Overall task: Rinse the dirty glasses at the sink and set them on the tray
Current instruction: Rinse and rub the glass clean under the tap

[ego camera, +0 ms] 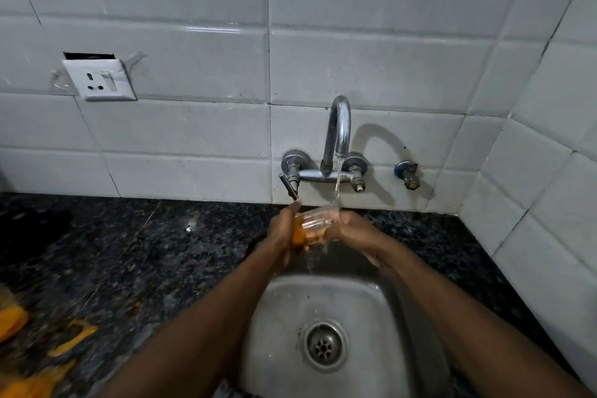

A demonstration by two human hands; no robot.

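A clear glass (315,222) with orange residue inside lies tilted on its side under the running tap (338,136), above the steel sink (284,310). My left hand (284,229) grips its base end from the left. My right hand (353,233) holds its rim end from the right, with its fingers hidden behind the glass. A stream of water strikes the glass and drips from it into the basin. Orange shapes, blurred, show at the lower left edge (19,381); whether they belong to a tray I cannot tell.
The drain (324,345) sits in the middle of the basin. Dark speckled granite counter (129,252) surrounds the sink. A tap lever (288,186) points down just above my left hand. A second valve (407,173) and a wall socket (98,79) are on the white tiles.
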